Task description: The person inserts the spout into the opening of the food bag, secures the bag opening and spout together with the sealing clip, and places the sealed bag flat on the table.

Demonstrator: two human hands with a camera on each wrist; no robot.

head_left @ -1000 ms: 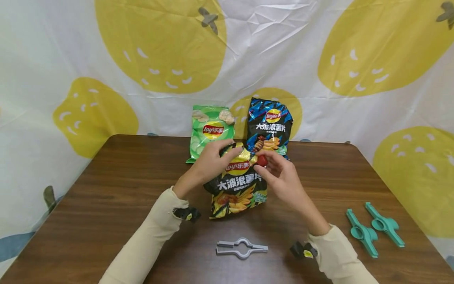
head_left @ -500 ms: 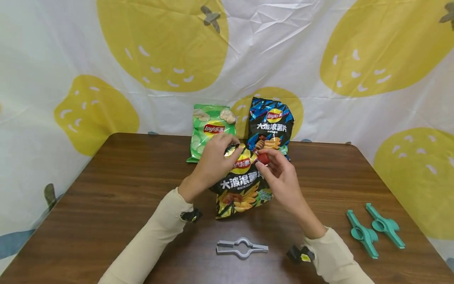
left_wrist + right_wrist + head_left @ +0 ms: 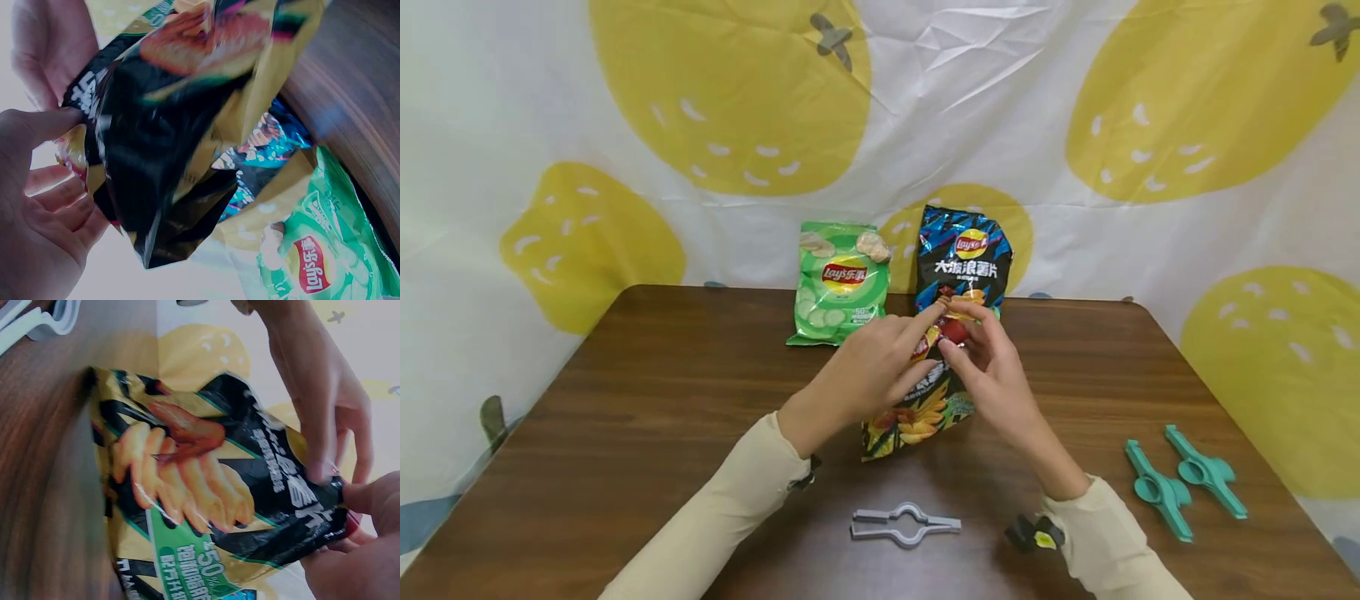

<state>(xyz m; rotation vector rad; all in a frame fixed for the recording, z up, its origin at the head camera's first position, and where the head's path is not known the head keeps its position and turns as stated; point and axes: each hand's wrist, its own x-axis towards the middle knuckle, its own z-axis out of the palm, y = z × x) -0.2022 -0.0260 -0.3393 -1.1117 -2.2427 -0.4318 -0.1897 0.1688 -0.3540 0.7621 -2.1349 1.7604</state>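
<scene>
A black-and-gold chip bag stands tilted at the middle of the table, its upper part gathered and narrowed. My left hand crosses its upper front and pinches the gathered top between thumb and fingers. Opposite it, my right hand pinches the upper right corner, where a small red part shows between the fingers; what it is I cannot tell. Both hands' fingertips meet at the bag's top. Seen from the right wrist, the chip bag shows its printed front. From the left wrist, its lower side fills the middle.
Behind stand a green chip bag and a blue-black chip bag, in front of a lemon-print cloth. A grey hinged clip lies near the front. Two teal hinged clips lie at the right of the wooden table.
My left hand has moved right across the bag's top until its fingertips meet the right hand's. The top is gathered tighter, and less of the front shows. My right hand stays at the corner.
</scene>
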